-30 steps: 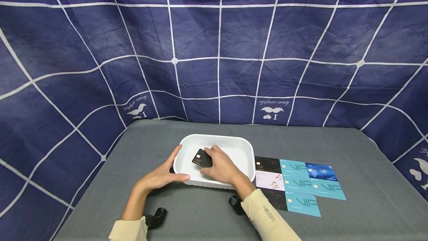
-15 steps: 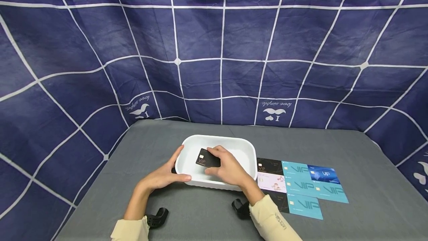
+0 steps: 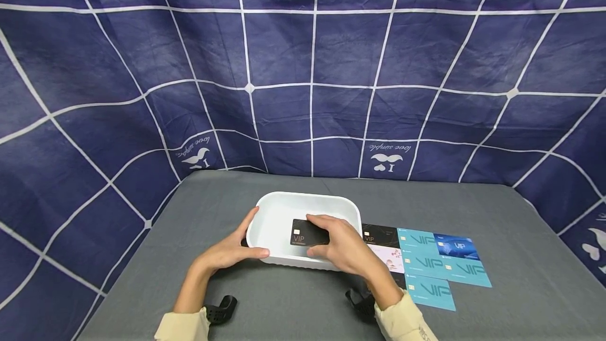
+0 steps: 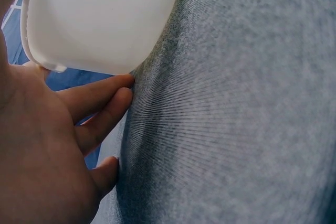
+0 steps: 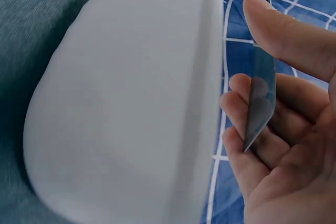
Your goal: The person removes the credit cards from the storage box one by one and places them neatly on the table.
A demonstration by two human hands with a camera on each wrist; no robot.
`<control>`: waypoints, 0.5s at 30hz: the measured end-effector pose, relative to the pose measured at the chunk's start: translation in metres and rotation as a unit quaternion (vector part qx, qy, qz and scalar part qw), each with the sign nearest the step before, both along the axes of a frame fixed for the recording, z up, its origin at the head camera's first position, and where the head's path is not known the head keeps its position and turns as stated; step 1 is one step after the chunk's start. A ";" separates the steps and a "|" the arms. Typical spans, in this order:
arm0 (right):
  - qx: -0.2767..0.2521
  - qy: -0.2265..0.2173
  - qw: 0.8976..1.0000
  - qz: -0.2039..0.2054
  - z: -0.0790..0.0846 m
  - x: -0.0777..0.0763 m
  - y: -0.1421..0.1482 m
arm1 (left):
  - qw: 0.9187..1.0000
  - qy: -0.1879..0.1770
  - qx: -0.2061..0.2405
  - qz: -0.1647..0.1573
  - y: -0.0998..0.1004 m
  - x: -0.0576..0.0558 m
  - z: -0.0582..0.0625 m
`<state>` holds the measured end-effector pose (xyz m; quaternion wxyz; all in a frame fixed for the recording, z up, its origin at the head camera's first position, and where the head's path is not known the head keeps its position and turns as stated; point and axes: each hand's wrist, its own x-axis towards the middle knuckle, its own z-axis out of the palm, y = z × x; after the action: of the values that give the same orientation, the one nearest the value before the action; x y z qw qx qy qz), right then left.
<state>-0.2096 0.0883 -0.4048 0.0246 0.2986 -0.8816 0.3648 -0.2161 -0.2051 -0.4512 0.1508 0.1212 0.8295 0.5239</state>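
A white rectangular tray (image 3: 279,212) stands on the grey cloth. My left hand (image 3: 226,250) grips its left end, thumb along the front side and forefinger at the far left corner; in the left wrist view, other fingers rest against the cloth beside the tray (image 4: 100,19). Between thumb and fingers, my right hand (image 3: 347,246) pinches a black VIP card (image 3: 307,233) above the tray's right front part. From the right wrist, that card (image 5: 261,87) appears nearly edge-on, higher than the tray's rim and apart from it.
Right of the tray, several cards lie edge to edge on the cloth: a black one (image 3: 381,234), a pink one (image 3: 393,259), several turquoise ones (image 3: 431,291) and a blue one (image 3: 456,246). A blue checked curtain (image 3: 341,109) hangs behind the grey cloth (image 3: 284,304).
My right hand has moved right and a little toward me with the black card, from over the tray's middle to its right front side. The left hand keeps its place on the tray.
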 end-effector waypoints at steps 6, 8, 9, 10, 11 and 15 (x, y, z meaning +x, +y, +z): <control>0.012 0.013 1.000 -0.009 0.003 0.011 0.020 | 1.000 0.004 -0.004 -0.003 0.000 -0.001 0.001; 0.007 0.008 1.000 -0.013 0.003 0.015 0.028 | 1.000 0.002 -0.007 -0.002 0.000 -0.001 0.001; 0.005 0.003 1.000 -0.016 0.002 0.017 0.033 | 1.000 -0.001 -0.008 -0.002 0.000 0.000 0.001; 0.002 -0.001 1.000 -0.019 0.002 0.019 0.038 | 1.000 -0.003 -0.008 -0.002 0.000 0.001 0.001; 0.002 -0.002 1.000 -0.023 0.002 0.021 0.042 | 1.000 -0.006 -0.010 -0.001 0.000 0.001 0.001; 0.005 0.002 0.999 -0.031 0.000 0.026 0.059 | 1.000 -0.009 -0.006 0.000 0.001 0.001 0.002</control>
<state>-0.1834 0.1470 -0.4052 0.0360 0.2717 -0.8923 0.3588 -0.2152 -0.2045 -0.4496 0.1589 0.1158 0.8313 0.5199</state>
